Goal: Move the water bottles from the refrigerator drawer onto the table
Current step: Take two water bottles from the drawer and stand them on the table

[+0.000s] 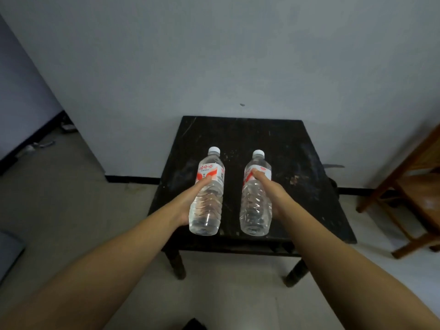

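One scuffed black table (273, 139) vs grey wall (214, 55), tile floor (59, 198).

Two water bottles stand side by side over the table (273, 139), toward its front edge. The left bottle (207, 194) is in the left hand (190, 201), the right bottle (256, 198) in the right hand (273, 194). A wooden chair (414, 182) stands beyond the table's right edge.

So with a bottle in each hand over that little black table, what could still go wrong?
Two risks, I'd guess. The left bottle hangs near the table front-left edge; set down there, it might tip off. Both bottles are tall and narrow, so releasing the right bottle while tilted could topple it. Each hand, left and right, holds only one side.
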